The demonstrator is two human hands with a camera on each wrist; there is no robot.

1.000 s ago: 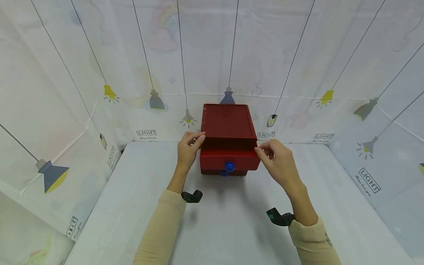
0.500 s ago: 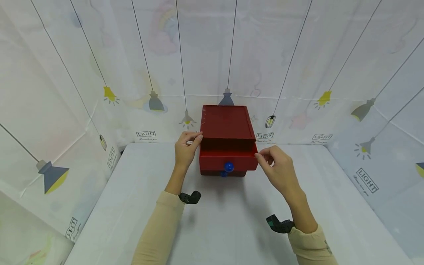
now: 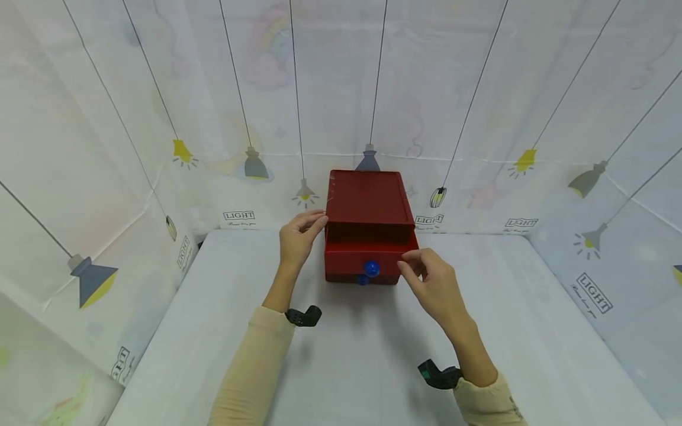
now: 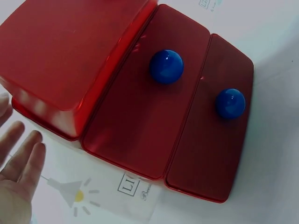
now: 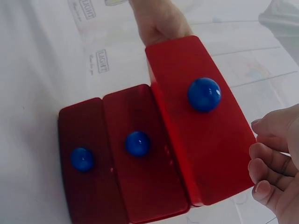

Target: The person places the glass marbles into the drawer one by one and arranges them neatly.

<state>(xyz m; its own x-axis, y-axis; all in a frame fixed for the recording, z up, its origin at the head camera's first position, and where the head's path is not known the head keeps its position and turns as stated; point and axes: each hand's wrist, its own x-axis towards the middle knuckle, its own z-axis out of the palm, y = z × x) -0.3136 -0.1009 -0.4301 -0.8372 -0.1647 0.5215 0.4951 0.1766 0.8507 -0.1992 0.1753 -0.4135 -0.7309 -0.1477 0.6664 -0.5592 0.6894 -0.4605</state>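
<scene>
A red cabinet (image 3: pixel 367 198) with three drawers stands on the white table, and its top drawer (image 3: pixel 343 261) is pulled partway out. Each drawer front in the wrist views bears a round blue knob (image 5: pixel 204 94). My left hand (image 3: pixel 297 239) is at the cabinet's upper left front corner, thumb and forefinger close to its side. Its other fingers (image 4: pixel 32 165) look fairly straight in the left wrist view. My right hand (image 3: pixel 434 287) hovers by the right end of the top drawer's front, fingers loosely bent, holding nothing. Whether a fingertip touches the drawer cannot be told.
The white table (image 3: pixel 341 367) carries the cabinet near its back edge. A pale curtain (image 3: pixel 453 77) printed with hanging lamps surrounds the back and sides. Dark camera mounts (image 3: pixel 439 374) are strapped to both wrists.
My right hand has come off the drawer's right rim and moved down and left to its front. My left hand has stayed near the same corner. The top drawer remains out.
</scene>
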